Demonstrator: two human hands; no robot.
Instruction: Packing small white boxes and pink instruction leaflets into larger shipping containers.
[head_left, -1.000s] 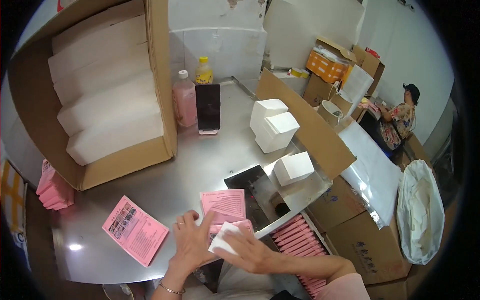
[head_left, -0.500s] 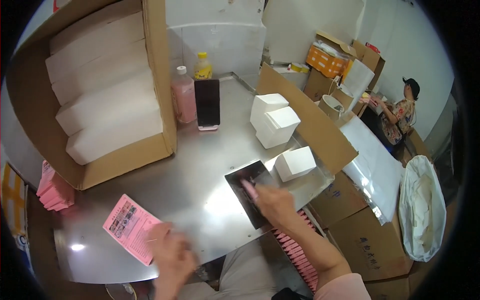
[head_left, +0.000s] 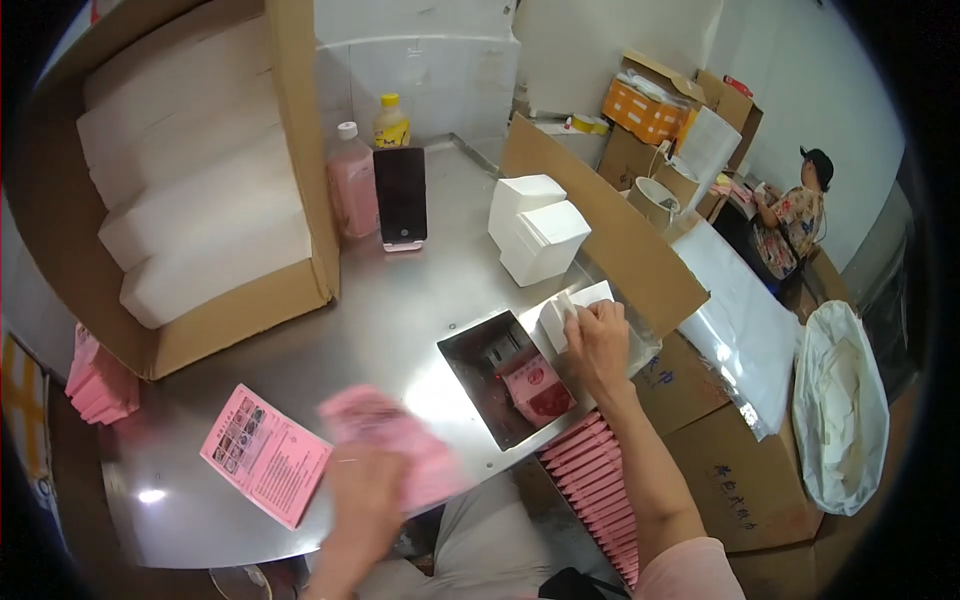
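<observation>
My left hand (head_left: 365,500) is closed on a pink printed packet (head_left: 385,430), smeared by motion, above the near edge of the metal table (head_left: 400,310). Beside it on the left lies a pile of flat pink printed packets (head_left: 265,455). My right hand (head_left: 600,345) grips a block of white tissues (head_left: 555,318) at the table's right side, its fingertips on the top. Left of that hand is a dark rectangular opening (head_left: 475,365) in the table, with a pink packet (head_left: 538,385) down inside it. Farther back stand two more white tissue blocks (head_left: 540,240).
A large carton (head_left: 235,320) of white tissue blocks stands at the left. A phone (head_left: 402,200) on a stand and two bottles (head_left: 352,185) are behind. A cardboard flap (head_left: 610,230) borders the right side, above a row of pink packs (head_left: 590,480). Another person (head_left: 795,215) sits far right.
My left hand has lifted a pink packet off the pile and moved right. My right hand has gone from the opening to the white tissue block. A pink packet now shows in the opening.
</observation>
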